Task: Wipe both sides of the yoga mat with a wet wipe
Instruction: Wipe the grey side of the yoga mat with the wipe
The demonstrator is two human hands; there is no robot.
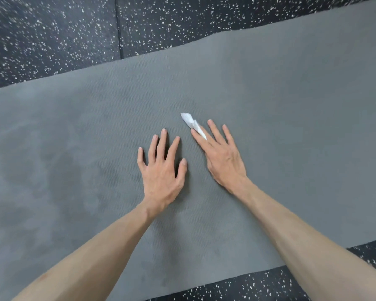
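Here, right hand (pixel 223 158) flat, pressing wipe (pixel 192 124) toward eleven o'clock on mat (pixel 291 105); left hand (pixel 162 170) spread, bracing beside.

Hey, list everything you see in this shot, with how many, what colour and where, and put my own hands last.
yoga mat: one, grey, spread flat across the middle of the view, with darker patches on its left part.
wet wipe: one, white, crumpled, on the mat near its centre, partly under the right hand's fingers.
floor: black with white speckles, showing beyond the mat's far edge and at the near right edge; a seam runs through it at the top.
left hand: one, bare, fingers spread, resting flat on the mat beside the wipe.
right hand: one, bare, straight fingers pressing the wipe onto the mat.
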